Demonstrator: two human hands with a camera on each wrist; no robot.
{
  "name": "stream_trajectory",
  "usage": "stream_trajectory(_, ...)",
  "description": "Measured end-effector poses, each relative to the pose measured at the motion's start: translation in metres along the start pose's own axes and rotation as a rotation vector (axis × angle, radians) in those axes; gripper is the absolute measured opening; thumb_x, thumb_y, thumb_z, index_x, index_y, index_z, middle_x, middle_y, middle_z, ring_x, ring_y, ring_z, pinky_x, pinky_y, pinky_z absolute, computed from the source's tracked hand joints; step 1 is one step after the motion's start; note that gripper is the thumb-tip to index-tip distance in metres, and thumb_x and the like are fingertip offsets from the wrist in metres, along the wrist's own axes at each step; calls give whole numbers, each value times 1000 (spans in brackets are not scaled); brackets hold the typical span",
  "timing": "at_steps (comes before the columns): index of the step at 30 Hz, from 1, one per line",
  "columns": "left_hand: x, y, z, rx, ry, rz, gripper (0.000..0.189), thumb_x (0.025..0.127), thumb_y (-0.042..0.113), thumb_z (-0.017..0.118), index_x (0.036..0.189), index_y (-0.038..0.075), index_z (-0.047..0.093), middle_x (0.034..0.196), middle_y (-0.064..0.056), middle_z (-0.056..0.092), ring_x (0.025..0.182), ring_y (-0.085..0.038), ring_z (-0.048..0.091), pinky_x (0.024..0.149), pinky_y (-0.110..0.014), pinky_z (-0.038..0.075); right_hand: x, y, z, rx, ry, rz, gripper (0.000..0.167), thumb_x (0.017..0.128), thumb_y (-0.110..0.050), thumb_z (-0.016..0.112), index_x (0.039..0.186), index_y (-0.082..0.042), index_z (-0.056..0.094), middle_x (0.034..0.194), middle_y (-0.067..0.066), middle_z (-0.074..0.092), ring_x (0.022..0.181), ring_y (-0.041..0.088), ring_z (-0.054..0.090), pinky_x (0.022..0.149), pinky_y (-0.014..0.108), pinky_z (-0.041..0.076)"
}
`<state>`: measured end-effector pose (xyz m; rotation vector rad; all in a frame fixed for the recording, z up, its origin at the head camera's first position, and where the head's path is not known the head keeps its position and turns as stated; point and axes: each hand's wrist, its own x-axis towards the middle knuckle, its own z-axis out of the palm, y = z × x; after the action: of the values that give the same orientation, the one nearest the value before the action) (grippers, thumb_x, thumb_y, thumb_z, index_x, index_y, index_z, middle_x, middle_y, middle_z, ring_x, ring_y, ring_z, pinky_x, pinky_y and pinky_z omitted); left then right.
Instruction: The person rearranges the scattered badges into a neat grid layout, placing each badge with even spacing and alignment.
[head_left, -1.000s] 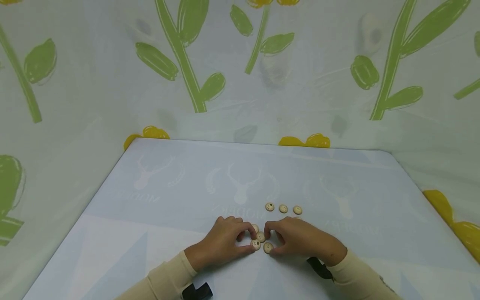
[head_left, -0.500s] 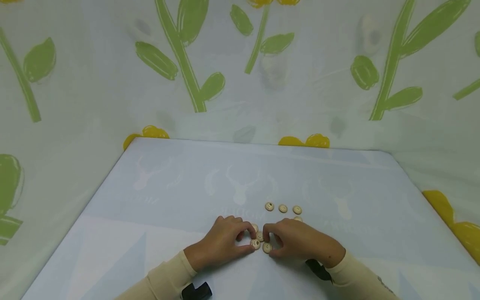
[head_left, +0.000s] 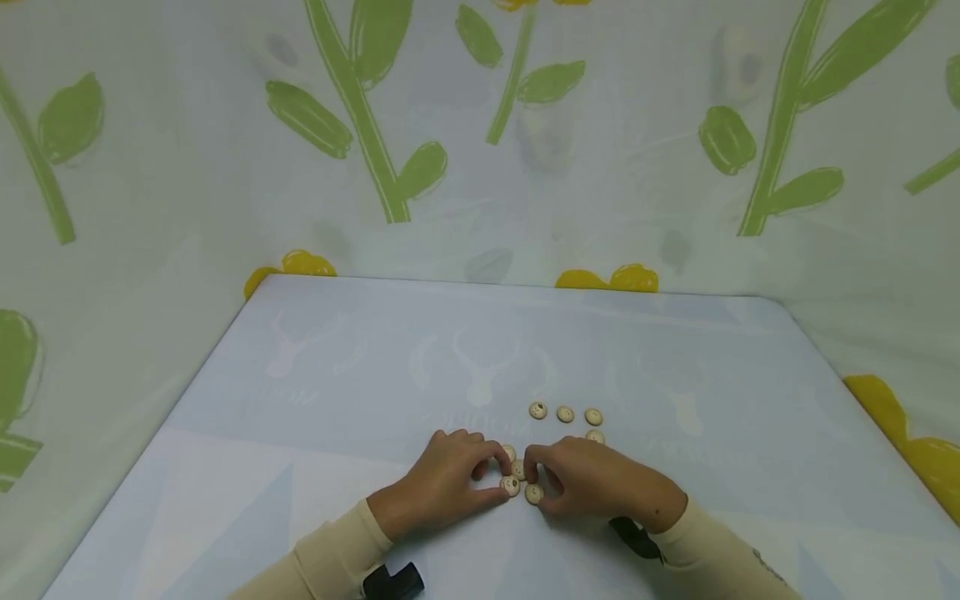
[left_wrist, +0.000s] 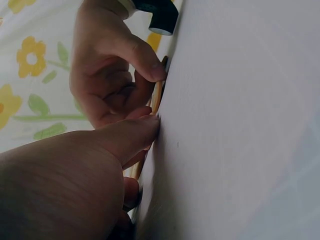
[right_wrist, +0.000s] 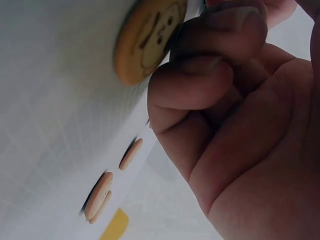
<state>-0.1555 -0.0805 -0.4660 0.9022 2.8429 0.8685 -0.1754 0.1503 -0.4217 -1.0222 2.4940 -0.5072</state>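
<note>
Head view: a person's left hand (head_left: pixel 448 479), thumb and forefinger curled, pinches a pale disc (head_left: pixel 510 487) on the desk (head_left: pixel 315 467) as the similarly curled right hand (head_left: pixel 603 481) pinches a second disc (head_left: pixel 534 494), three more discs (head_left: pixel 565 414) lying beyond it.

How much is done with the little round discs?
The far row of three discs looks done, neatly spaced. In hand: the left hand pinches one disc, the right hand a second disc. Maybe to do: arranging the near discs bunched between the hands.
</note>
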Motion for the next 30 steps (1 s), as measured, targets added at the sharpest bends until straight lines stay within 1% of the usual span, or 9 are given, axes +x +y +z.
stream_trajectory(5, 0, 1, -1, -6, -15, -7, 20, 83, 42, 79, 96, 34, 67, 72, 17, 46, 69, 0, 41, 70, -26, 30, -1, -1, -1, 18, -16, -7, 21, 81, -12, 76, 93, -21, 61, 62, -15, 46, 54, -4, 39, 51, 17, 36)
stream_trajectory(10, 0, 2, -3, 8, -1, -1, 20, 83, 42, 79, 97, 34, 66, 72, 17, 47, 69, 0, 41, 70, -26, 30, -1, 0, -4, 4, -3, -12, 22, 80, -12, 75, 94, -21, 61, 63, -14, 48, 55, -4, 40, 51, 17, 37)
stream_trajectory(15, 1, 2, -4, 5, -8, -1, 20, 83, 42, 79, 97, 33, 66, 71, 17, 46, 68, 0, 40, 69, -26, 30, -1, 2, -4, -7, 0, -1, 22, 80, -12, 74, 95, -22, 61, 62, -15, 46, 54, -5, 39, 51, 17, 37)
stream_trajectory(30, 0, 0, -2, 10, 9, 2, 19, 84, 43, 78, 97, 34, 66, 71, 16, 47, 69, 0, 40, 69, -25, 29, -1, 4, -4, -15, 2, 22, 23, 80, -12, 73, 96, -22, 61, 61, -15, 47, 53, -4, 40, 50, 18, 35)
